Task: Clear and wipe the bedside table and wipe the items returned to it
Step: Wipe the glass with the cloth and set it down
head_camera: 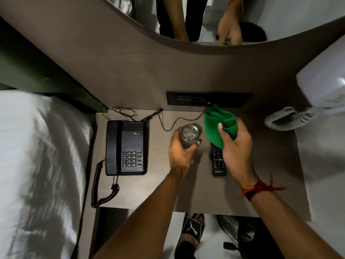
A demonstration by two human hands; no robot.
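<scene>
While the left hand (182,152) wraps the glass (190,135) and right hand (236,146) pinches the cloth (218,122), glass looks slippery, breakable; grip low, around its side.

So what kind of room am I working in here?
Most likely a hotel bedroom. A bed with white linen sits beside a small table that carries a corded desk phone and a TV remote, with a switch panel set into the headboard wall.
</scene>
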